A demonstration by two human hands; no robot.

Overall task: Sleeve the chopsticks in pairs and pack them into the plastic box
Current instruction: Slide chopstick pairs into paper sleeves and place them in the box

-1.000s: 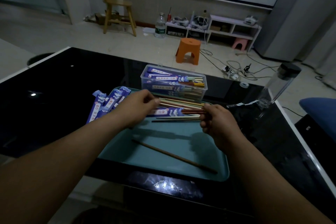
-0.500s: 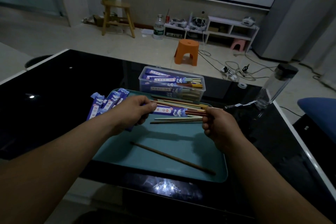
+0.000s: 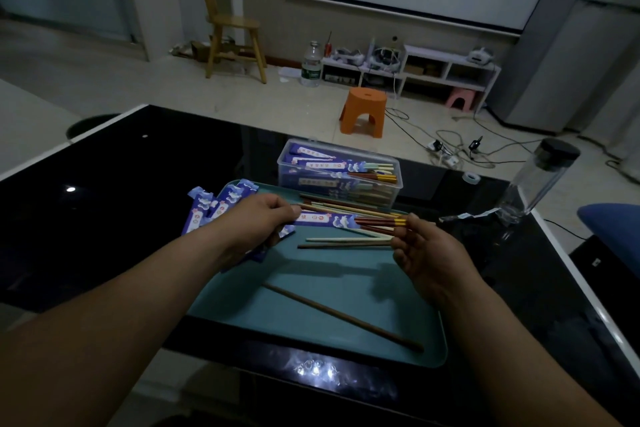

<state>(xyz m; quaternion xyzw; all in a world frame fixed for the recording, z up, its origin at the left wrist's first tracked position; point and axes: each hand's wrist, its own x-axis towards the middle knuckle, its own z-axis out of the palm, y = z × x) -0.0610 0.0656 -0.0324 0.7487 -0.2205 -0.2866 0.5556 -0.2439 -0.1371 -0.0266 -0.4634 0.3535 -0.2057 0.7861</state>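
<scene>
Hovering over the tray [image 3: 332, 308], the left hand [image 3: 256, 220] pinches the blue sleeve [image 3: 322, 219], the right hand [image 3: 427, 255] the red chopsticks [image 3: 375, 221].

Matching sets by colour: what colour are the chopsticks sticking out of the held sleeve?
Dark red chopsticks with gold bands, in the head view.

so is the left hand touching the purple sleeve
Touching. The head view shows the left hand pinching one end of the purple sleeve, with no gap between them.
</scene>
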